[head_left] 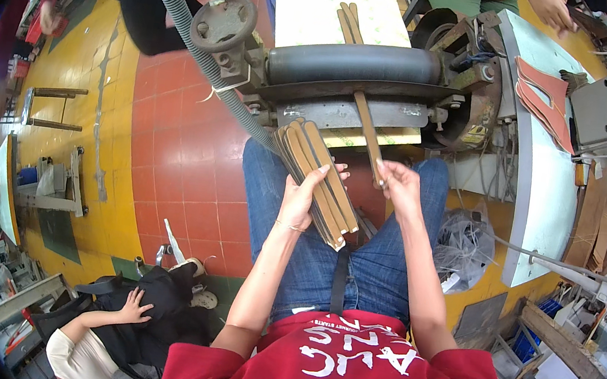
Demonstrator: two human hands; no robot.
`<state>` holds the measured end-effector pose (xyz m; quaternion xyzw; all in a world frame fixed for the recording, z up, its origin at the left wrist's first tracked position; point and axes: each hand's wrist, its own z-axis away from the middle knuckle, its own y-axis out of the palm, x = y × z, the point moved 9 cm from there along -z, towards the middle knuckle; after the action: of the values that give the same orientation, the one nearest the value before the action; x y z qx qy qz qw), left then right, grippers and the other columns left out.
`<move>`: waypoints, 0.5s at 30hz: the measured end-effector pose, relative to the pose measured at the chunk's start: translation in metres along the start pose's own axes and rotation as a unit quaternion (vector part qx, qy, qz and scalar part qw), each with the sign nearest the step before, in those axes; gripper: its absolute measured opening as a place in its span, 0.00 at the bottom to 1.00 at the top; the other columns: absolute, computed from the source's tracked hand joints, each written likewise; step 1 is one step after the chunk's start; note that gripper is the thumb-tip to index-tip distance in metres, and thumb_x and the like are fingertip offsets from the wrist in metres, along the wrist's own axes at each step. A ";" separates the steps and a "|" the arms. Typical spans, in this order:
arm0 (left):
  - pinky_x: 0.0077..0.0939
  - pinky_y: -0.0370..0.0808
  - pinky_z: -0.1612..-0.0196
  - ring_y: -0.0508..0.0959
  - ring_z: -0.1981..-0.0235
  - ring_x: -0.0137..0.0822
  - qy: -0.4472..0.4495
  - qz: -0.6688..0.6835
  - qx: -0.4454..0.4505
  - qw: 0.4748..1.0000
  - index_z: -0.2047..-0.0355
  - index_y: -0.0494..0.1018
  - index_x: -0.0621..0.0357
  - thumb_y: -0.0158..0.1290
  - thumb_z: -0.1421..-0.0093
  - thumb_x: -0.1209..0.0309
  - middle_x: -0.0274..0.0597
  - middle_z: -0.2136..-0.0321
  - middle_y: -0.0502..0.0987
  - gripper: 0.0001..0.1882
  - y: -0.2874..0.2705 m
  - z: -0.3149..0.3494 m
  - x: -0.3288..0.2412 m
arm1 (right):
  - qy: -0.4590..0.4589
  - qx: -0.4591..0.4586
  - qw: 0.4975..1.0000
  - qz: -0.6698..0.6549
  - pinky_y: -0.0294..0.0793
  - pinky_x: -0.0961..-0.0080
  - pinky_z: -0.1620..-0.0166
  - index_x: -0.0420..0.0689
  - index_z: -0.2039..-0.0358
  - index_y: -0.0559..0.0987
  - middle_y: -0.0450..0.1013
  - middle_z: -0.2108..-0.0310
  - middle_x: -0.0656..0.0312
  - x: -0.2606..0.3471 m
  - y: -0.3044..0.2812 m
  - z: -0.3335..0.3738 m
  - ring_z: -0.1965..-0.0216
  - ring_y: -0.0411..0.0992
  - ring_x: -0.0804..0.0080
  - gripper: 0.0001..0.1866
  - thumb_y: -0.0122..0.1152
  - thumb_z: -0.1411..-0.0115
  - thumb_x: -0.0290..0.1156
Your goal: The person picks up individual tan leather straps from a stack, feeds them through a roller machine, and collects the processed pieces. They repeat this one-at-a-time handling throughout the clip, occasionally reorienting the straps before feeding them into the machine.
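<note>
My left hand (300,198) is closed around a fanned stack of brown leather strips (310,149) with rounded ends, held over my lap. Between thumb and fingers, my right hand (400,189) pinches the near end of a single brown leather strip (367,128). The far end of that strip reaches the front of a machine with a dark roller (356,66), above a metal plate (396,116). Whether the roller touches the strip is hidden. Beyond the roller, a couple of similar strips (350,22) lie on a pale sheet (305,19).
A handwheel (224,23) and a grey corrugated hose (181,15) stand at the machine's left. To the right is a pale table (538,195) with orange-red leather pieces (545,102). A clear plastic bag (463,247) sits by my right knee. Other people are nearby.
</note>
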<state>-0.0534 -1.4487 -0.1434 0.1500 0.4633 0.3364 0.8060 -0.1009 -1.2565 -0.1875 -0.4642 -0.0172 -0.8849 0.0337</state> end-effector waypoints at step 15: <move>0.37 0.80 0.62 0.78 0.63 0.42 -0.012 -0.027 0.032 0.999 0.54 0.64 0.68 0.50 0.44 0.74 0.52 0.65 0.75 0.18 0.007 0.000 0.003 | 0.071 0.044 0.985 -0.152 0.62 0.88 0.79 0.40 0.65 0.75 0.70 0.77 0.69 -0.028 0.015 0.042 0.81 0.63 0.86 0.08 0.58 0.42 0.30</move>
<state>-0.0552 -1.4416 -0.1411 0.1670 0.4682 0.2980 0.8149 -0.0494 -1.2672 -0.1867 -0.3905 -0.1243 -0.9087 -0.0797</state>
